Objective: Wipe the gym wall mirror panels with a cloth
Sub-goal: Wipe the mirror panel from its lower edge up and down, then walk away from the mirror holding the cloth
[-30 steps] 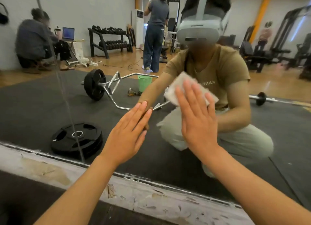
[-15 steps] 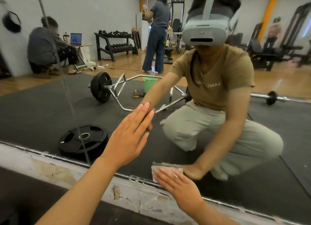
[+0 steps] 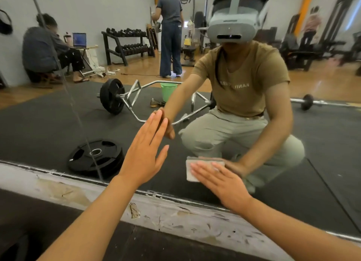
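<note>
While against mirror, cloth under right hand

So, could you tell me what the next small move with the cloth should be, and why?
Probably slide the cloth sideways along the glass just above the mirror's bottom edge. The right hand presses it flat low on the panel, while the left hand braces higher up with straight fingers, so the lowest strip seems the next to wipe.

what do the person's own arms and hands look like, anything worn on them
Both forearms are bare to the edge of the picture: no sleeves, gloves, watch or rings show on the left hand or the right hand. In the mirror the person wears a short-sleeved tan T-shirt, its sleeves ending above the elbows.
</note>
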### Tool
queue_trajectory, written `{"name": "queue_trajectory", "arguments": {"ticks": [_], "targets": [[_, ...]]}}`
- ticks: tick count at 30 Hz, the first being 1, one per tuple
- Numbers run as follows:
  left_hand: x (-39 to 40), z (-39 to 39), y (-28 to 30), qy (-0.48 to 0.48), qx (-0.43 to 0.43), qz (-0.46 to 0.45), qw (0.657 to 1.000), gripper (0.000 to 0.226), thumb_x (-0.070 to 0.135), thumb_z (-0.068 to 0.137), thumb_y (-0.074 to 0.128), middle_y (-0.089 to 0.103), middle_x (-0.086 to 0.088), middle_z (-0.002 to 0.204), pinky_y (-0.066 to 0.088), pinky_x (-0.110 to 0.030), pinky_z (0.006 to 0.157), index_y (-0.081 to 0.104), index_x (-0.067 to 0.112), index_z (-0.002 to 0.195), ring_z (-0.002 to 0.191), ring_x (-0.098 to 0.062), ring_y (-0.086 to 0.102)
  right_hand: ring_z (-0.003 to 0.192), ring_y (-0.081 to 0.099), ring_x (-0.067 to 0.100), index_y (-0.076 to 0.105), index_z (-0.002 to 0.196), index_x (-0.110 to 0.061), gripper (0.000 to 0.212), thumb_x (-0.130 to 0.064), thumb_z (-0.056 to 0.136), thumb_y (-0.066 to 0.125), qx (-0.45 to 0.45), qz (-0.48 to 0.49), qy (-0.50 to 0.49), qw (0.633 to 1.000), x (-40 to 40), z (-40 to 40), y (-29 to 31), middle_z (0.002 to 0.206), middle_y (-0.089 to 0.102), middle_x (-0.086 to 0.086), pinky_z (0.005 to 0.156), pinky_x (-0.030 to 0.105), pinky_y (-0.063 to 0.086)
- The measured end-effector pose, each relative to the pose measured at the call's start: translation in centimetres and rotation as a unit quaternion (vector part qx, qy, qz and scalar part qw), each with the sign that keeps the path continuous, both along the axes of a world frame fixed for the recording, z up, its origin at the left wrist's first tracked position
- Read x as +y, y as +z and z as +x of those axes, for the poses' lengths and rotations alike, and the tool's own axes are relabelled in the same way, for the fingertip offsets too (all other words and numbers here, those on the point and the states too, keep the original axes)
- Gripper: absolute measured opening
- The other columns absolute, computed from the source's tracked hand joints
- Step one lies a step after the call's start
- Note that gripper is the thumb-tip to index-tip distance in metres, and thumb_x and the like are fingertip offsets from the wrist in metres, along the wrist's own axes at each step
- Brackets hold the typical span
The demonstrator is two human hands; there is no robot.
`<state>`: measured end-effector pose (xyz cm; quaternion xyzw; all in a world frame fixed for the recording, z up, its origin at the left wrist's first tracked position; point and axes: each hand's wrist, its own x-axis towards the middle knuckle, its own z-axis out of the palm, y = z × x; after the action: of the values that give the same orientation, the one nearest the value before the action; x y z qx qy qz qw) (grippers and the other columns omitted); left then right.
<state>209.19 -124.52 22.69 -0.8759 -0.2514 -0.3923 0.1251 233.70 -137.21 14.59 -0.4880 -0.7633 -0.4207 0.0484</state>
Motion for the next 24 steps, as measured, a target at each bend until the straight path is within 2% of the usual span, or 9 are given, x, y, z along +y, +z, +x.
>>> {"name": "queue_trajectory", "arguments": {"ticks": [2,6,11,16,19,24], "targets": [[-0.5,0.1,0.1,0.006,0.000,-0.015,1.000,0.068,0.025,0.098,0.052,0.008,-0.012,0.166,0.020,-0.040,0.123,0.022,0.002,0.155,0.153,-0.026,0.010,0.148,0.021,0.018,0.025,0.153,-0.008,0.076,0.003,0.078,0.035,0.057,0.020,0.002,0.998,-1.0,0.7,3.1,0.163,0.020,0.002,0.120,0.035,0.014],[-1.4,0.3,0.4,0.017,0.000,-0.048,0.999,0.070,0.029,0.098,0.048,0.004,-0.009,0.166,0.017,-0.036,0.123,0.019,0.004,0.156,0.153,-0.024,0.006,0.146,0.030,0.019,0.041,0.149,-0.009,0.063,0.004,0.088,0.038,0.136,0.046,-0.008,0.990,-2.7,1.8,7.2,0.158,0.034,0.005,0.120,0.035,0.019],[-2.5,0.5,0.9,0.038,0.003,-0.082,0.996,0.069,0.036,0.099,0.042,0.003,-0.005,0.167,0.022,-0.039,0.121,0.018,0.007,0.157,0.153,-0.022,0.006,0.144,0.037,0.023,0.048,0.143,-0.005,0.055,0.008,0.090,0.053,0.207,0.073,0.030,0.975,-4.0,1.9,9.8,0.153,0.041,0.008,0.116,0.039,0.032],[-4.2,0.1,2.0,0.050,0.011,-0.122,0.991,0.065,0.035,0.100,0.043,0.012,-0.007,0.165,0.027,-0.043,0.120,0.024,0.006,0.155,0.152,-0.021,0.013,0.139,0.045,0.023,0.056,0.137,-0.004,0.046,0.003,0.092,0.063,0.297,0.087,0.060,0.949,-4.4,1.2,11.2,0.147,0.049,0.009,0.108,0.045,0.043],[-5.9,-0.6,3.0,0.057,0.024,-0.173,0.983,0.065,0.036,0.100,0.043,0.015,-0.006,0.165,0.021,-0.040,0.122,0.025,0.008,0.155,0.152,-0.019,0.014,0.137,0.047,0.023,0.057,0.136,-0.004,0.044,0.001,0.093,0.062,0.343,0.049,0.053,0.937,-5.1,0.6,12.5,0.146,0.050,0.009,0.108,0.045,0.043],[-9.7,-1.5,7.1,0.063,0.075,-0.238,0.966,0.063,0.038,0.099,0.040,0.024,-0.006,0.162,0.014,-0.033,0.122,0.028,0.008,0.153,0.149,-0.017,0.023,0.133,0.050,0.021,0.056,0.136,-0.004,0.043,0.000,0.093,0.058,0.407,-0.042,0.037,0.912,-7.3,-0.3,16.0,0.142,0.054,0.010,0.116,0.031,0.033]]}}
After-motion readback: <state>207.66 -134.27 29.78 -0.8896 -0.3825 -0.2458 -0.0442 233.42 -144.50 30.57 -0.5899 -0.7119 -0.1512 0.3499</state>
